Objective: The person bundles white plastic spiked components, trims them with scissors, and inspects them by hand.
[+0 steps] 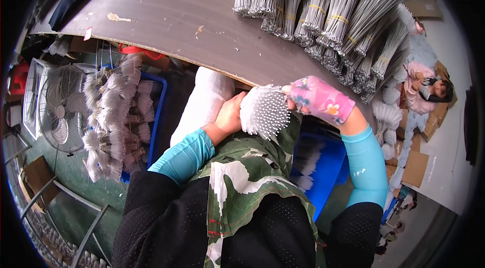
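Note:
A thick bundle of white-bristled wire brushes [263, 111] is held over my lap, its many pale tips facing up toward me. My left hand [230, 113] is wrapped around the bundle's left side. At the upper right edge of the bundle, the bent fingers of my right hand [302, 95] press in at the tips; a pink floral cover hides most of that hand. Below the bundle lies a camouflage apron [252, 172], and a white wrapped roll [204, 99] is beside my left wrist.
A brown table [166, 13] curves across the front, with several tied bundles of looped wire brushes [323, 15] at its right. Blue bins [323, 167] flank my legs. To the left are hanging brush bundles [113, 111] and a standing fan [61, 109]. Cardboard boxes [415, 167] sit at right.

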